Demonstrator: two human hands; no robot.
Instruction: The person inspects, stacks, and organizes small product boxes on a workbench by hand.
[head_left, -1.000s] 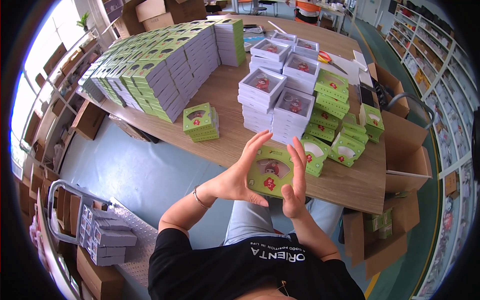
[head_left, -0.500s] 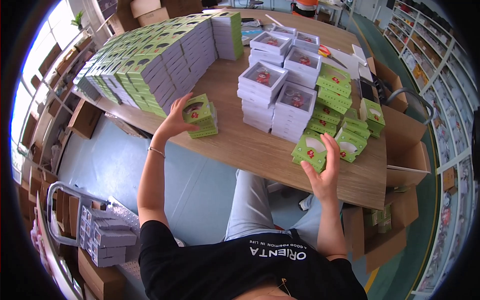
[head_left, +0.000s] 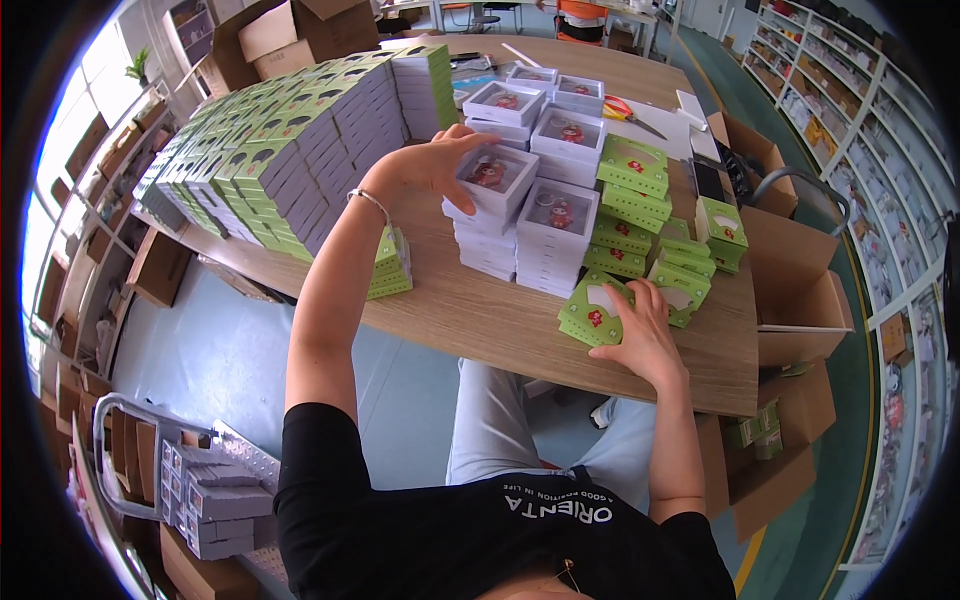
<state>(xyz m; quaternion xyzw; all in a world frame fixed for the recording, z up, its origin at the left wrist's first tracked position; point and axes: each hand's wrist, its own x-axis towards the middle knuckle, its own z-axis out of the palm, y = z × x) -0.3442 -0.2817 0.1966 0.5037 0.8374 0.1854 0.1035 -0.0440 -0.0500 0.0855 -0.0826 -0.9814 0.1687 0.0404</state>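
My left hand (head_left: 430, 170) reaches across to a white box (head_left: 497, 172) with a clear window, a small red figure keychain inside. Thumb and fingers straddle its left side, and it sits on top of a white stack. At the near end of the green pile, my right hand (head_left: 645, 335) closes on a green box sleeve (head_left: 590, 310) with a cut-out window and a red figure print. Beside that white stack stands another, topped by a similar windowed box (head_left: 558, 212). A short stack of green boxes (head_left: 391, 265) is partly hidden behind my left forearm.
A large block of green-topped boxes (head_left: 290, 140) fills the table's left side. More green sleeves (head_left: 633, 165) stand right of the white stacks. Scissors (head_left: 632, 115) lie behind them. Open cartons (head_left: 795, 285) stand off the right edge. A loaded trolley (head_left: 215, 490) is at lower left.
My left hand has left the short green stack and moved right to the white box. My right hand has closed onto the green sleeve. The view has shifted slightly.
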